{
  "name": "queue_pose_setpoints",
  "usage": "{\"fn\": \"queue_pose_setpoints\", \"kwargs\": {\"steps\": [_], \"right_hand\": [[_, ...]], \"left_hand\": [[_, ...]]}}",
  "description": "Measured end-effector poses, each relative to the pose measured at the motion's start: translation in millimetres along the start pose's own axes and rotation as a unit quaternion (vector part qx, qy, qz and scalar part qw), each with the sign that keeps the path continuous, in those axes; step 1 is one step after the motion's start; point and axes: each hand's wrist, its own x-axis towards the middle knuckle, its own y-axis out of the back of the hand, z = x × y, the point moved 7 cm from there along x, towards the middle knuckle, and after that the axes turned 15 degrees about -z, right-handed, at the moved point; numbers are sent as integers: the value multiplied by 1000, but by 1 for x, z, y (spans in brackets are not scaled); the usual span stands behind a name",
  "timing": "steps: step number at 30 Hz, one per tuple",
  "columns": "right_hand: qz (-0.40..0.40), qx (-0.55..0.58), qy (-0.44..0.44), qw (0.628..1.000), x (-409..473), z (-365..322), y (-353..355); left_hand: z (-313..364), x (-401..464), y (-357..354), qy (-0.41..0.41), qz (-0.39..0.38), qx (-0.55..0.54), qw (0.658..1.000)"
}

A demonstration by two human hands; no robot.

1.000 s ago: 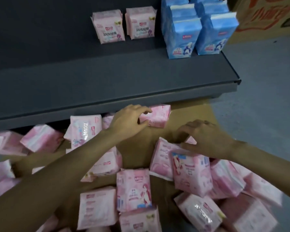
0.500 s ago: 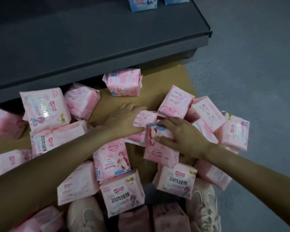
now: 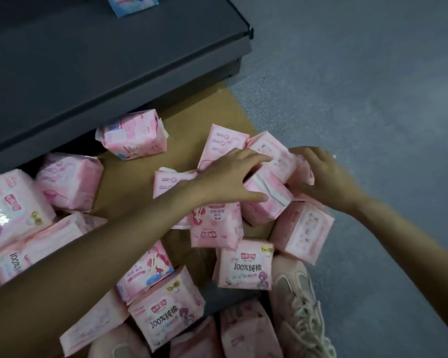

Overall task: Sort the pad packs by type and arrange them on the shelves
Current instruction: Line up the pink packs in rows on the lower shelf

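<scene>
Both hands have shifted right since half a second ago, off the cartoon-print pack and onto a cluster further right in the pile. Left hand [image 3: 233,177] lies over a pink pack [image 3: 265,200] tipped on its side, thumb along its lower edge, fingers curved over the top onto the pale pack [image 3: 272,153] behind it; looks like a grip on the tipped pack. Right hand [image 3: 321,174] is at the far side of the same cluster, fingers curled down into the packs; what exactly it pinches is hidden, cannot tell.

Pink pad packs lie scattered on brown cardboard [image 3: 130,187] on the floor, below the dark shelf [image 3: 114,73]. One pack [image 3: 133,136] sits alone near the shelf edge. Cartoon-print pack [image 3: 216,226] lies just below the left wrist. Two "100%" packs are face-up: one [image 3: 246,267] beside the shoe, one [image 3: 166,313] lower left. More packs are stacked at far left [image 3: 13,210]. Blue pack [image 3: 132,3] on the shelf is cut off by the top edge. Beige sneaker [image 3: 300,311] stands at lower right, touching the packs. Grey floor [image 3: 373,99] on the right.
</scene>
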Motion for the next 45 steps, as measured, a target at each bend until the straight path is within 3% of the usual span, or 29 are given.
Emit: {"fn": "queue_pose_setpoints", "kwargs": {"steps": [3, 9, 12, 15, 17, 19, 22, 25, 28, 30, 32, 35, 39, 42, 45], "right_hand": [[-17, -10, 34, 999, 14, -1, -9], [-54, -125, -36, 990, 43, -5, -18], [1, 38, -33, 999, 43, -3, -2], [88, 199, -46, 975, 22, 25, 22], [143, 307, -56, 939, 2, 47, 30], [197, 435, -44, 878, -16, 69, 31], [281, 468, -86, 834, -45, 100, 29], [314, 386, -153, 854, -69, 125, 26], [308, 344, -186, 867, -80, 139, 18], [300, 329, -184, 876, -77, 139, 19], [284, 343, -176, 878, -71, 139, 21], [265, 380, -183, 867, -69, 145, 20], [258, 399, -175, 862, -72, 146, 26], [226, 369, -134, 892, -47, 123, 42], [201, 262, -66, 942, -12, 82, 53]], "left_hand": [[17, 18, -22, -14, -33, 100, 994], [22, 9, -15, -58, 37, 243, 968], [29, 16, -16, -40, 20, 241, 969], [51, 29, -18, -77, 39, 247, 965], [62, 40, -22, -91, 59, 245, 963], [63, 54, -22, -76, 61, 207, 974], [58, 78, -21, -84, 37, 200, 975], [58, 105, -25, -43, -65, 214, 974], [43, 130, -30, 152, -97, 68, 981], [30, 143, -50, 227, -129, -19, 965], [27, 151, -66, 235, -137, -89, 958], [24, 157, -69, 245, -66, -184, 950], [26, 145, -22, 209, 11, -153, 966], [16, 112, 38, 171, 48, -75, 981], [-12, 65, 79, 171, 101, -95, 975]]}}
